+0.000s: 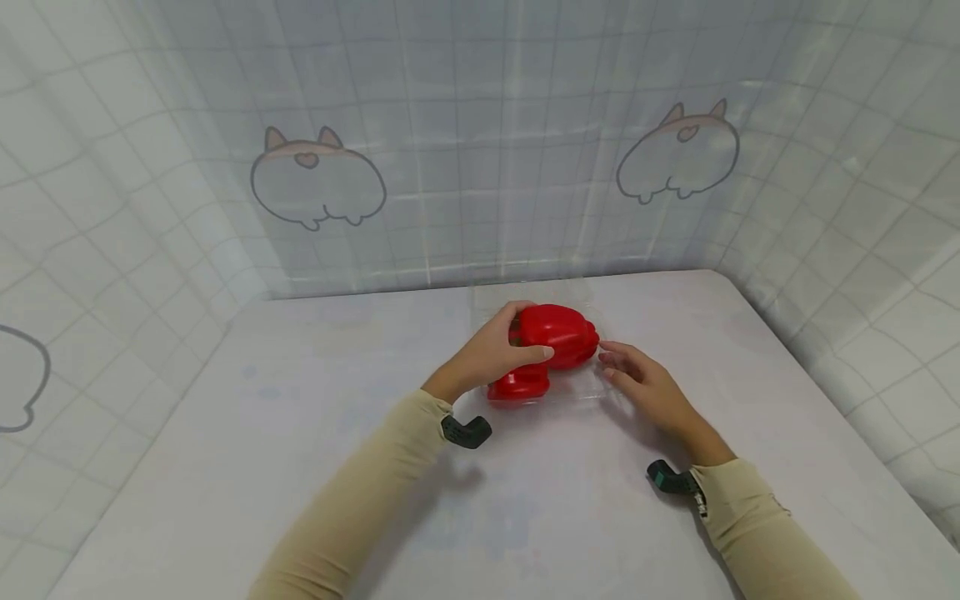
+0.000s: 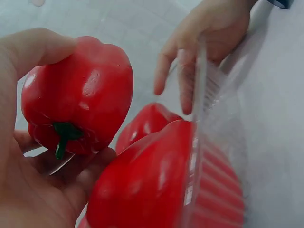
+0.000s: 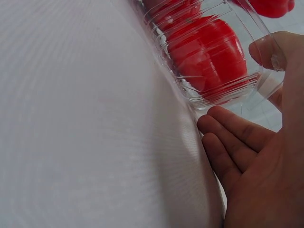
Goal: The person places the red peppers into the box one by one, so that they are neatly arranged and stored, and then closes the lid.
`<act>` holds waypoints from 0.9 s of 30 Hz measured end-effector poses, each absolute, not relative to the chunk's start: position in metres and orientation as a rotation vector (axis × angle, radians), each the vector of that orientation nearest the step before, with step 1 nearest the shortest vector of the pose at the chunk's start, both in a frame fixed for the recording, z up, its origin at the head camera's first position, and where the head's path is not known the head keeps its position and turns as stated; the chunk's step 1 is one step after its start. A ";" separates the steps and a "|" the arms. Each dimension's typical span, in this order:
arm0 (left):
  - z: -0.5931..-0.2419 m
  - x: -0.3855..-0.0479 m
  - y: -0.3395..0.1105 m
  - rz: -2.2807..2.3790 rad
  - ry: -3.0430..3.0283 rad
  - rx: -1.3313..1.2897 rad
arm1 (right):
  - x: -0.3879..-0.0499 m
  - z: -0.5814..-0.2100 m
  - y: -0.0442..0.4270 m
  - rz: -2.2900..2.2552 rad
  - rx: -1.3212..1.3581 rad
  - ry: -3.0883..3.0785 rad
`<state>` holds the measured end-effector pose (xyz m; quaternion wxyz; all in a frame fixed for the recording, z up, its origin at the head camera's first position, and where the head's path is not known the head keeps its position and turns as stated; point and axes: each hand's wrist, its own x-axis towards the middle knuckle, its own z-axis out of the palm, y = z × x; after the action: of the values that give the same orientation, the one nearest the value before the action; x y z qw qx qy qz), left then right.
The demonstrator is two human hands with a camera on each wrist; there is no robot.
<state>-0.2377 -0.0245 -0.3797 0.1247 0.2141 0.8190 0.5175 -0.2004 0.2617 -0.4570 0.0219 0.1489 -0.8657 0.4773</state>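
My left hand (image 1: 510, 342) grips a shiny red bell pepper (image 2: 83, 90) with a short green stem, fingers and thumb round its sides. It hangs over a clear plastic clamshell box (image 3: 223, 97) that holds more red bell peppers (image 3: 209, 57). One of these peppers (image 1: 519, 385) shows below my left hand in the head view. My right hand (image 1: 652, 392) is at the box's right end, its fingers loosely extended. In the right wrist view its thumb overlaps the clear rim and its fingertips lie beside the base; whether they touch is unclear.
The box's transparent lid (image 1: 483, 296) lies back toward the rear wall. A white table (image 1: 337, 375) spreads around it. Grid-patterned curtains (image 1: 465, 167) with cartoon animals stand at the back and both sides. Dark wrist devices (image 1: 467, 432) stick out under both sleeves.
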 end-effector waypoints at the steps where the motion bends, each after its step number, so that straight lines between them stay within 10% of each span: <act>1: -0.380 -0.237 -0.023 1.481 2.408 0.627 | -0.200 -0.457 0.261 1.480 0.460 -2.684; 27: -0.381 -0.233 0.006 1.182 2.582 0.884 | -0.202 -0.454 0.272 1.431 0.530 -2.820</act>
<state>-0.2329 0.0061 -0.3809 0.0836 0.2963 0.8650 0.3961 -0.2016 0.2719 -0.4540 -0.0326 0.1652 -0.8790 0.4461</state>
